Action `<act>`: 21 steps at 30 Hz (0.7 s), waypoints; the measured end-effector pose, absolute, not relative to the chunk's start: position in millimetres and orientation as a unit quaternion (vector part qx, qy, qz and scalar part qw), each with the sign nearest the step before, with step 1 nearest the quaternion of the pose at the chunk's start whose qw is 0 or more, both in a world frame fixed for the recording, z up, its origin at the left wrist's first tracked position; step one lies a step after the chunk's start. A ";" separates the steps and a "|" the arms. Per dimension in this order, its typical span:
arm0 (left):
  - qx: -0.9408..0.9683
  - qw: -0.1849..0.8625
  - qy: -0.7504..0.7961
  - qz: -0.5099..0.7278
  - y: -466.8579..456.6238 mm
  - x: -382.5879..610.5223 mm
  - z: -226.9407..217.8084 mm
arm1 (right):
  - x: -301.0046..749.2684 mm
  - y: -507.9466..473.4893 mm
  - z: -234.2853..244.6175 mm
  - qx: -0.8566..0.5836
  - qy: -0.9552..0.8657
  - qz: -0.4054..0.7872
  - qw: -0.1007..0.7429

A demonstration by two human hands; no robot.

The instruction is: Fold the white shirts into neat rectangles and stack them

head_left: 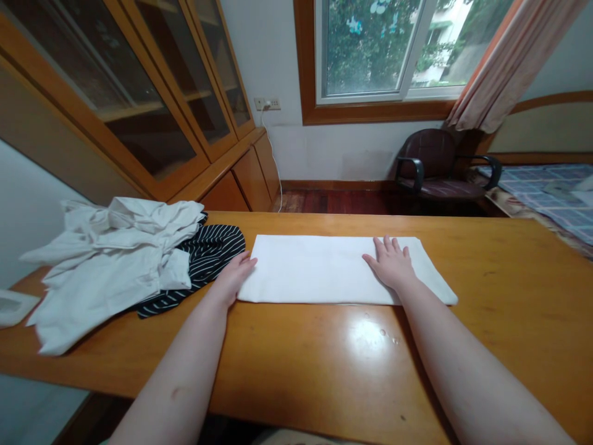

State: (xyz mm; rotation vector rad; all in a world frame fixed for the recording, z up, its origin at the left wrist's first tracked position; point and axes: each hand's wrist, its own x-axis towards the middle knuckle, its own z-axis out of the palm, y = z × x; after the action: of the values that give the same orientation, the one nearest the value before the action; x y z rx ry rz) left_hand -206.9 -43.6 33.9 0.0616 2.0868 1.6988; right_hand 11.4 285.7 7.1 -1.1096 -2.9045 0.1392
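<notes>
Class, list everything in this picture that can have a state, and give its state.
White cloth: folded, lying flat
Left grip: at the cloth's left edge, closure unclear
Right grip: open, palm down on the cloth
Heaped white fabric: crumpled
Striped fabric: crumpled, partly covered
Cabinet doors: apparently shut
Curtain: gathered aside
Plug: plugged in

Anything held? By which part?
No clear grip: the right hand lies flat on the folded white cloth; the left hand is at its left edge, pinch unclear.

Soft daylight, one hot spot

Daylight reaches me from the window [364,59] at one o'clock; glare whitens the table [296,364] at five, near my right forearm's [456,355] shadow. At ten, the cabinet [199,139] leans, lens-stretched.
</notes>
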 end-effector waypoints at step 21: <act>0.066 0.310 0.730 0.606 -54.6 -204.7 46.3 | -0.9 212.5 23.9 -0.042 -0.987 0.149 -0.031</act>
State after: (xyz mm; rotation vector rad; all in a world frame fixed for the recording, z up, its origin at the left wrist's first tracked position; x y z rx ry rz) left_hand -204.7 -54.6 46.3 0.1740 1.9272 1.6017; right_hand -0.9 212.5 23.9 -0.1347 -3.1641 0.4777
